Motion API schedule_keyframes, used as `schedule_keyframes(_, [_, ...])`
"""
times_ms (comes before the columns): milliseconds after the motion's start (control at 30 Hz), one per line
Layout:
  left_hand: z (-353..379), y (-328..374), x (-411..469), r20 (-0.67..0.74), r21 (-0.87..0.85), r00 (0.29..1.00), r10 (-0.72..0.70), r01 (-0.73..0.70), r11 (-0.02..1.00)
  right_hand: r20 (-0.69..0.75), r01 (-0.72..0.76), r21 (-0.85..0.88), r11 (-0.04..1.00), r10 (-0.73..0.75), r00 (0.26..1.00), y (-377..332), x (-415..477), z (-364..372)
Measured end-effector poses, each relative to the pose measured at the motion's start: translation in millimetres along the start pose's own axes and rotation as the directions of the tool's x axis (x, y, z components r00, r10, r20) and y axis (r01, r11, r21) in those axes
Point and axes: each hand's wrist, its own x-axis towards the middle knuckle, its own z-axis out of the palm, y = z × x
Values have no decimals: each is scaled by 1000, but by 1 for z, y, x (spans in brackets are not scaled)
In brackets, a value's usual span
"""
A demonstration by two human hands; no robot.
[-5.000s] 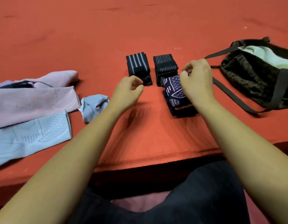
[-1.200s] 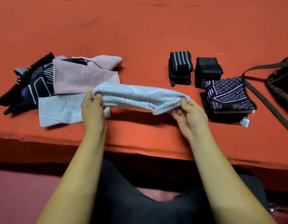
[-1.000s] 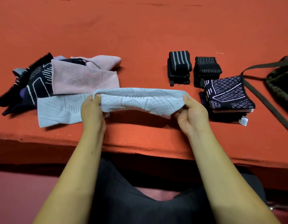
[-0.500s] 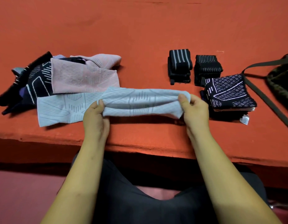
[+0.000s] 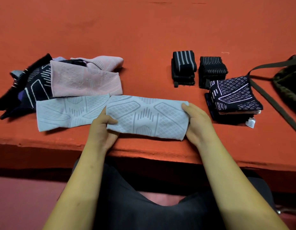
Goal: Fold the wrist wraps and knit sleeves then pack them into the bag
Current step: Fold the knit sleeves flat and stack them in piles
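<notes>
Surface (image 5: 144,30): orange-red, felt-like cloth cover, fills most of the view; its near edge runs across in front of the person's lap. Below that edge is a dark gap, with reddish floor (image 5: 19,196) at lower left. No more of the room is visible.

Light blue knit sleeve (image 5: 147,117): flat on the surface at the middle of the near edge, long axis parallel to that edge. Pale grey diamond and grid pattern, smooth, no visible twist.
- Left hand (image 5: 100,130) pinches its left end, thumb on top, fingers underneath.
- Right hand (image 5: 198,123) grips its right end, fingers curled round the end.

Toward the left edge:
- second light blue sleeve (image 5: 64,113), flat, its right end just under or against the held one
- pink sleeve (image 5: 84,80) behind it, overlapping dark patterned sleeves (image 5: 31,85) in a loose heap

Toward the right edge:
- two rolled black striped wrist wraps (image 5: 183,67) (image 5: 212,68), side by side
- folded dark sleeve stack (image 5: 233,98) just in front of the right-hand wrap, white tag (image 5: 250,122) sticking out at its near corner
- bag (image 5: 288,83), dark olive, cut off by the frame, strap (image 5: 268,100) trailing toward the near edge
</notes>
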Motion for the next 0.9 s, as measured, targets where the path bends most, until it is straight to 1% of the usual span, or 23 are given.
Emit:
schedule_keyframes(100, [5, 4, -1, -9, 129, 1000, -7, 8, 992, 15, 141, -96, 985, -140, 990, -3, 0, -3])
schedule_keyframes(167, [10, 6, -1, -39, 273, 999, 37, -25, 962, 45, 251, -143, 957, -247, 968, -5, 0, -4])
schedule_keyframes(200, [11, 6, 0, -59, 379, 994, 91, -62, 923, 52, 302, -197, 933, -298, 953, -5, 1, -5])
schedule_keyframes(267, [8, 5, 6, -123, 595, 967, 223, -108, 797, 23, 384, -387, 838, -408, 913, -3, 3, -5])
schedule_keyframes(300, [5, 4, 9, -153, 678, 948, 278, -104, 728, -23, 389, -468, 794, -451, 892, 1, 6, -5])
schedule_keyframes(367, [-1, -2, 14, -172, 788, 917, 360, -91, 609, -146, 366, -538, 760, -511, 847, 8, 8, -4])
schedule_keyframes(400, [-3, -5, 15, -153, 833, 908, 391, -94, 546, -185, 356, -555, 751, -529, 828, 10, 9, -3])
schedule_keyframes(467, [-1, -10, 15, -84, 890, 903, 421, -122, 439, -191, 320, -644, 695, -552, 812, 12, 14, -3])
schedule_keyframes(533, [4, -9, 15, -53, 908, 921, 386, -116, 402, -165, 266, -736, 622, -547, 821, 15, 19, -6])
schedule_keyframes(567, [6, -7, 15, -64, 910, 934, 351, -89, 405, -149, 237, -798, 554, -564, 812, 17, 20, -7])
schedule_keyframes(600, [7, -6, 16, -84, 906, 946, 313, -59, 420, -114, 214, -871, 442, -606, 787, 19, 20, -7])
schedule_keyframes(633, [8, -6, 17, -104, 897, 954, 283, -33, 441, -48, 211, -926, 313, -652, 756, 23, 19, -5])
schedule_keyframes(667, [9, -7, 17, -123, 887, 957, 264, -13, 462, 49, 251, -946, 206, -673, 738, 27, 17, 0])
schedule_keyframes(700, [11, -8, 17, -138, 880, 957, 257, -1, 475, 156, 324, -934, 151, -644, 749, 31, 14, 7])
schedule_keyframes(767, [15, -9, 18, -174, 875, 950, 260, 28, 484, 364, 481, -864, 149, -475, 801, 39, 7, 25])
schedule_keyframes(800, [15, -9, 17, -198, 872, 945, 260, 49, 486, 443, 526, -837, 150, -378, 813, 45, 4, 31])
schedule_keyframes(833, [13, -8, 18, -219, 872, 941, 257, 71, 484, 487, 543, -830, 130, -306, 818, 52, 3, 34])
schedule_keyframes(900, [6, -6, 17, -229, 878, 945, 236, 95, 469, 519, 543, -839, 22, -268, 812, 63, 4, 30])
